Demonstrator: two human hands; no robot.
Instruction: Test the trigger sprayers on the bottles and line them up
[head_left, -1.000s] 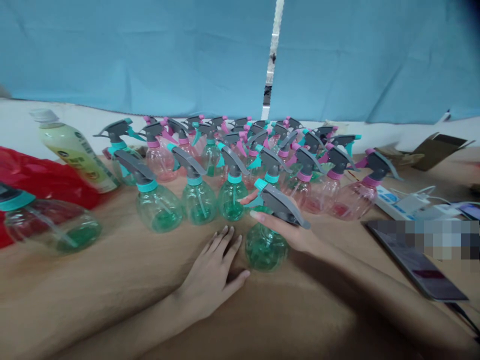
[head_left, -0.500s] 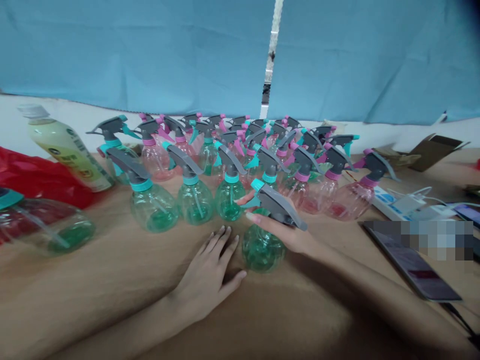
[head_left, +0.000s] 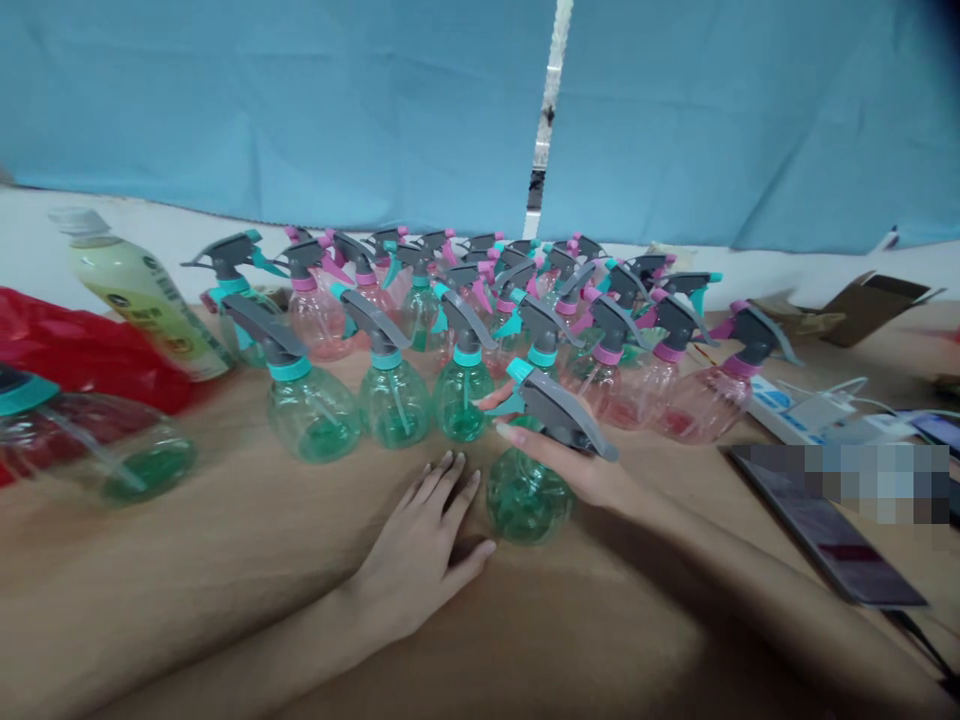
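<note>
My right hand (head_left: 574,462) is wrapped round the neck of a green spray bottle (head_left: 529,505), under its grey head with a teal nozzle. That bottle stands upright, its nozzle pointing left. Flat on the wooden table (head_left: 300,560), my left hand (head_left: 424,535) rests with its fingers stretched out, just left of the held bottle and holding nothing. Behind both hands are several more spray bottles in rows, among them a green spray bottle with a teal collar (head_left: 394,410) and a pink spray bottle (head_left: 709,405) with a pink collar.
At the left is another green spray bottle (head_left: 112,450), by a red plastic bag (head_left: 90,345) and a pale yellow drink bottle (head_left: 142,300). To the right are a phone (head_left: 825,530), a white power strip (head_left: 780,410) and an open cardboard box (head_left: 874,305). Blue cloth (head_left: 300,110) covers the wall.
The whole scene sits slightly further right as the view shifts a little. Both hands keep their places, the right one still round the spray bottle.
</note>
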